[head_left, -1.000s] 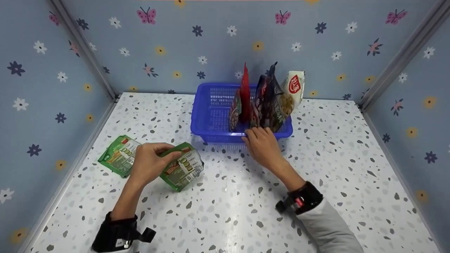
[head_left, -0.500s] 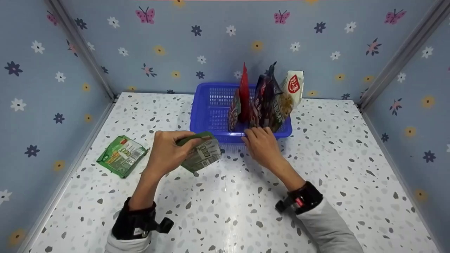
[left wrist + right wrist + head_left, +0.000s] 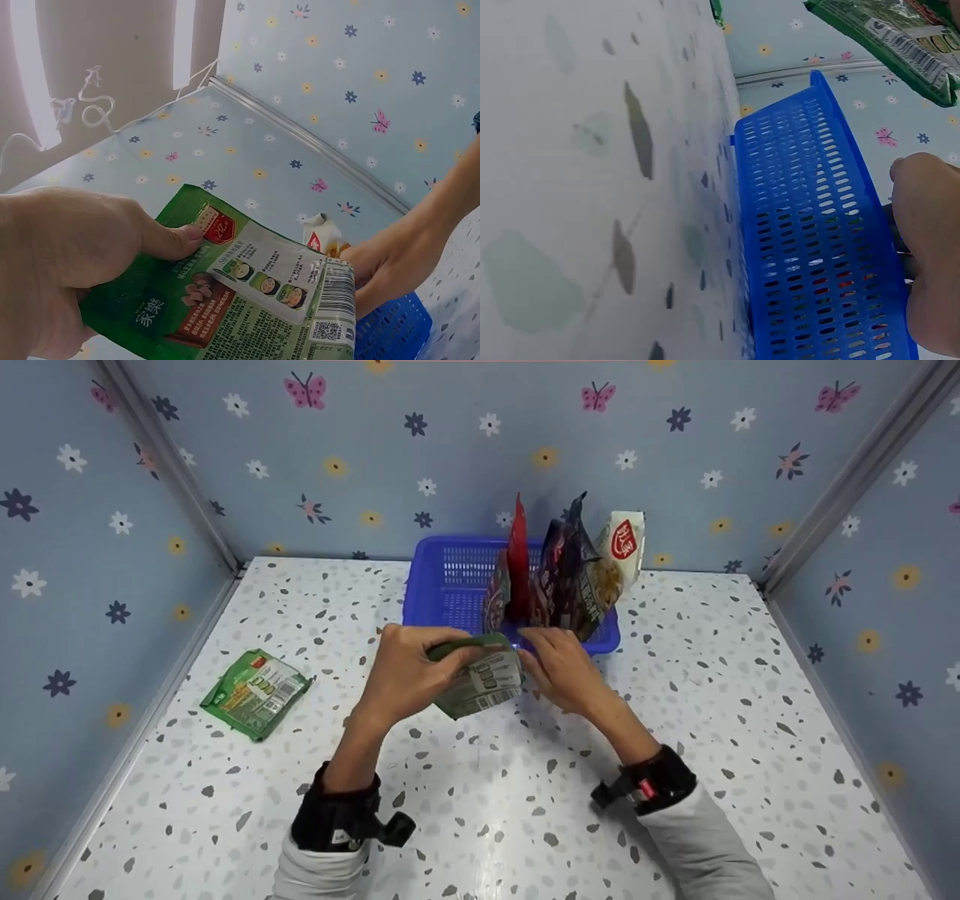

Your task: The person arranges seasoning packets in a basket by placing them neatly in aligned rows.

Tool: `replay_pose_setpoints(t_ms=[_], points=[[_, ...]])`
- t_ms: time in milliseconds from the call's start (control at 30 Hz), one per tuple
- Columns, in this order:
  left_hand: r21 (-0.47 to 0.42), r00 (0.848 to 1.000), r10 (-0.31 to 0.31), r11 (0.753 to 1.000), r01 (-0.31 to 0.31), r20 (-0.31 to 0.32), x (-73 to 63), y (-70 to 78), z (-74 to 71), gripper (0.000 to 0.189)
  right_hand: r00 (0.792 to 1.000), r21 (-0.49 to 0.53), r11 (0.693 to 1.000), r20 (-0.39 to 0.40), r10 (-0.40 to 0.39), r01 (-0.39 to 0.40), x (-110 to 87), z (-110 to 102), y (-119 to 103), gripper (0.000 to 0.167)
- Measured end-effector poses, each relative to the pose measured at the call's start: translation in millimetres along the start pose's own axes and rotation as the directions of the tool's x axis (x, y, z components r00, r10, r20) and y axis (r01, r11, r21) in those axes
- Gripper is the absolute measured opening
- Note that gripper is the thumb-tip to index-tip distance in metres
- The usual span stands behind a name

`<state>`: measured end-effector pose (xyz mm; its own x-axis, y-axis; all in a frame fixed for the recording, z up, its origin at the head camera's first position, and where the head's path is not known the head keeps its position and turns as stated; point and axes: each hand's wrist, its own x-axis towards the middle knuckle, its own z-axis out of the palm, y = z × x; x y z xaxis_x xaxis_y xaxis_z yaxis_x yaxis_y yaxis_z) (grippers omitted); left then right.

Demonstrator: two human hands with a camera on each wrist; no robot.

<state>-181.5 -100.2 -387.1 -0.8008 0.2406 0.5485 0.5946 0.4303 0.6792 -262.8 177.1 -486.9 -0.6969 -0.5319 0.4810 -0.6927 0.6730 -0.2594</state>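
Head view: your left hand (image 3: 409, 675) pinches green packet (image 3: 486, 684) between thumb and fingers, raised above bench (image 3: 480, 810), just before blue basket (image 3: 426, 592). Your right hand (image 3: 564, 671) touches basket's front rim, fingers partly hidden; cannot tell whether it grips. Second green packet (image 3: 259, 695) lies on bench, to your left. Red packet (image 3: 517, 566) stands in basket.

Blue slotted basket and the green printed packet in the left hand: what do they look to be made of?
The blue slotted basket looks like moulded plastic, smooth and slightly glossy: even colour, regular slots, thin walls. The green printed packet in the left hand seems to be laminated plastic film: thin edges, a smooth printed surface with soft sheen. Whether it has a foil lining can't be told.
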Motion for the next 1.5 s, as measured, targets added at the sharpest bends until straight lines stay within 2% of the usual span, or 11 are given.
replay_pose_setpoints(t_ms=[100,267,400,500,767,1067,1200,1367,1500], points=[[-0.011,1.000,0.010,1.000,-0.010,0.005,0.9,2.1,5.0,0.012,1.000,0.122,0.993,-0.028,0.006,-0.003,1.5,-15.2,0.2,0.037],[0.000,0.999,0.034,0.999,-0.034,0.017,2.7,3.2,9.7,0.011,0.997,0.266,0.964,-0.078,0.016,0.006,2.9,-46.8,-10.2,0.037],[0.004,0.999,0.047,0.999,-0.047,0.026,3.3,3.8,13.7,0.012,0.998,0.372,0.928,-0.058,-0.010,0.031,-0.5,-66.5,-26.5,0.040],[-0.001,0.998,0.056,0.998,-0.056,0.040,3.4,4.1,16.8,0.013,0.999,0.420,0.906,-0.028,-0.045,0.053,-2.6,-73.3,-38.7,0.042],[-0.022,0.992,0.105,0.994,-0.104,0.065,2.1,4.6,23.0,0.013,0.994,0.455,0.886,0.015,-0.107,0.089,-5.5,-69.2,-50.0,0.033],[-0.056,0.991,0.113,0.992,-0.109,0.076,3.3,6.6,24.3,0.013,0.983,0.490,0.853,-0.044,-0.179,0.178,-5.7,-63.3,-45.8,0.028],[-0.050,0.990,0.102,0.994,-0.097,0.093,3.4,6.2,23.9,0.012,0.980,0.484,0.853,-0.060,-0.191,0.196,-5.5,-63.5,-47.0,0.025],[-0.021,0.986,0.129,0.992,-0.127,0.108,2.9,3.5,22.7,0.013,0.977,0.481,0.852,-0.069,-0.200,0.208,-5.3,-63.8,-46.5,0.024],[-0.033,0.984,0.157,0.987,-0.154,0.082,3.4,0.3,20.2,0.018,0.977,0.484,0.849,-0.079,-0.198,0.211,-5.3,-67.6,-42.8,0.025]])
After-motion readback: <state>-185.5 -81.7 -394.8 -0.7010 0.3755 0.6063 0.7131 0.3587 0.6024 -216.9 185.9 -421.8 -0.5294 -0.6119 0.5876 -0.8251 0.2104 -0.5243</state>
